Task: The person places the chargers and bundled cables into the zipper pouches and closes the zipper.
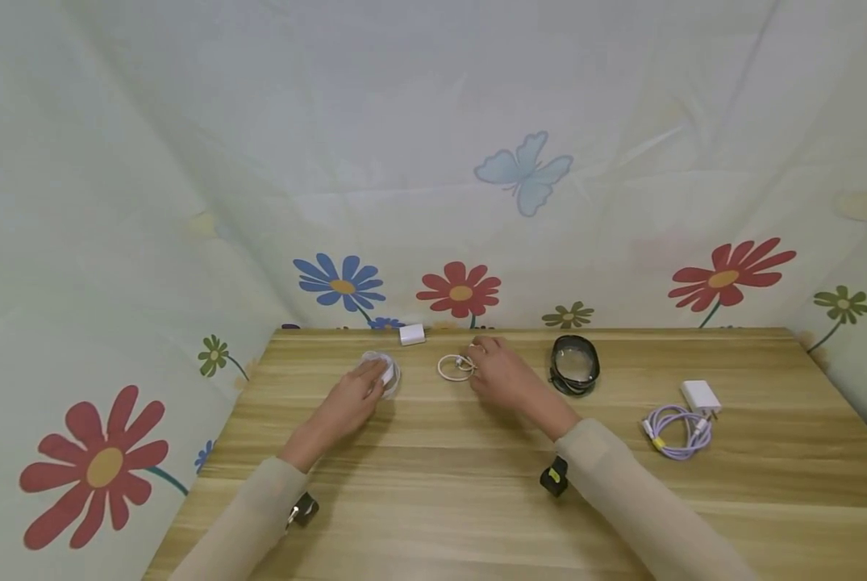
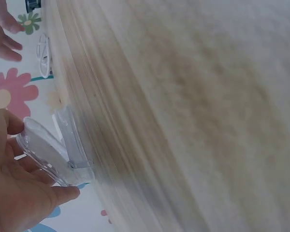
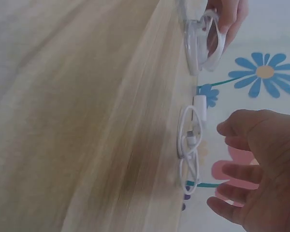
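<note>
My left hand (image 1: 349, 401) grips the tilted lid of a round clear plastic case (image 2: 43, 147), thumb at one edge and fingers at the other. The lid stands partly raised from its base (image 2: 73, 137), which rests on the table. Just beside a coiled white cable (image 1: 453, 368) is my right hand (image 1: 504, 375). Its fingers (image 3: 237, 171) are spread and slightly bent, holding nothing, with a gap to the cable in the right wrist view. The cable lies in loops, its pale plug (image 3: 191, 139) showing among them.
At the table's back edge lies a white charger block (image 1: 412, 334). Right of my right hand is a round black-rimmed case (image 1: 574, 365). Farther right are a coiled purple cable (image 1: 678, 432) and another white charger (image 1: 701, 397). A flowered curtain (image 1: 622, 242) hangs behind the table.
</note>
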`<state>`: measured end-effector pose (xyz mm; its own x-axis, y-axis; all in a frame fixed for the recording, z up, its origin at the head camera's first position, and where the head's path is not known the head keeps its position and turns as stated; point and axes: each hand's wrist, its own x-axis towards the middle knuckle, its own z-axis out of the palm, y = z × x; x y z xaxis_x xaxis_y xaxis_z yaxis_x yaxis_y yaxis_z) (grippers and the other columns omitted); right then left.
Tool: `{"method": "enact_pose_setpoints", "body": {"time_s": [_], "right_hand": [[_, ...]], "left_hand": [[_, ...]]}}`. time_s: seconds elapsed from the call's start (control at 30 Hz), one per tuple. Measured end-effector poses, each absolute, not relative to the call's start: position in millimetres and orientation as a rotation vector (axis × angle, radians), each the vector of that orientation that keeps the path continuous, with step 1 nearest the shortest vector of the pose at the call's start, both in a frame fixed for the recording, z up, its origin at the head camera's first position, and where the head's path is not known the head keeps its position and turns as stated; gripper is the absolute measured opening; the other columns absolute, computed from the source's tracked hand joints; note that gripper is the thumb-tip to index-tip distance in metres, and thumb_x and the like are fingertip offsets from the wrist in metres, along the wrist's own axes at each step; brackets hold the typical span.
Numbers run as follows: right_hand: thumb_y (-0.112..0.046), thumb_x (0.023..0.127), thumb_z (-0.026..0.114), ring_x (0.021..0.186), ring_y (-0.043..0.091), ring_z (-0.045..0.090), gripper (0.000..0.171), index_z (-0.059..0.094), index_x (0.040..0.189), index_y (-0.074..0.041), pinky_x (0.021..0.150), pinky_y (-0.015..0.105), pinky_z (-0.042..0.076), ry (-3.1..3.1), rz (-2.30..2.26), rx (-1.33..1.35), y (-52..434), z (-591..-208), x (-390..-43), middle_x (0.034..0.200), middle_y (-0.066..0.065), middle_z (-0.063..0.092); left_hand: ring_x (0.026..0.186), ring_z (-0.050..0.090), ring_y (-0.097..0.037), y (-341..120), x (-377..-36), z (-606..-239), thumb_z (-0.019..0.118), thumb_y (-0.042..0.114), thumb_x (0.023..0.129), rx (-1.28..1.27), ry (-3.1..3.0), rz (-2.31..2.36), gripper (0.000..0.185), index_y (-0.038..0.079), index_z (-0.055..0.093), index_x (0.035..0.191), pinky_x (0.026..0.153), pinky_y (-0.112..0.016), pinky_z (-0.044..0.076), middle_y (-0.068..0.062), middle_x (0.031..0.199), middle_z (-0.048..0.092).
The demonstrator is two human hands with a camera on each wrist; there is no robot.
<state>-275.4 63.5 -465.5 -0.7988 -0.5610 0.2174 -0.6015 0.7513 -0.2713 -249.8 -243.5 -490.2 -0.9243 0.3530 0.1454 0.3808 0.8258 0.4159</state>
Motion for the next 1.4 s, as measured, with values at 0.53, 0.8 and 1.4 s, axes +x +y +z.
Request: {"method": "enact_pose_setpoints", "body": {"time_s": [0.53, 0.8, 1.4], "right_hand": [[-0.019, 0.096, 0.069, 0.139, 0.041, 0.042, 0.047, 0.059, 0.141, -0.009, 0.117, 0.052, 0.035, -3.004, 0.44, 0.95, 50.4, -465.4, -300.3, 0.141, 0.019, 0.055], [-0.012, 0.093, 0.07, 0.115, 0.032, 0.058, 0.031, 0.069, 0.124, -0.007, 0.1, 0.046, 0.049, -3.029, 0.432, 0.965, 41.0, -470.3, -312.7, 0.117, 0.013, 0.066], [-0.014, 0.091, 0.077, 0.073, 0.016, 0.056, 0.007, 0.073, 0.091, -0.008, 0.074, 0.035, 0.051, -2.976, 0.362, 1.079, 39.4, -473.4, -320.5, 0.077, 0.0, 0.066]], "left_hand": [[0.141, 0.041, -0.046, -249.6, -251.4, -490.9, 0.047, 0.02, 0.107, -0.608, -2.913, -0.746, 0.047, -0.005, 0.048, 0.147, 0.118, -0.056, 0.031, -0.026, 0.152, 0.045], [0.141, 0.04, -0.046, -250.7, -250.4, -489.8, 0.045, 0.021, 0.108, -0.572, -2.925, -0.771, 0.048, -0.007, 0.047, 0.147, 0.118, -0.056, 0.031, -0.027, 0.152, 0.045], [0.143, 0.037, -0.047, -251.2, -251.6, -490.9, 0.041, 0.023, 0.109, -0.576, -2.936, -0.8, 0.05, -0.005, 0.044, 0.15, 0.118, -0.057, 0.029, -0.027, 0.153, 0.043]]}}
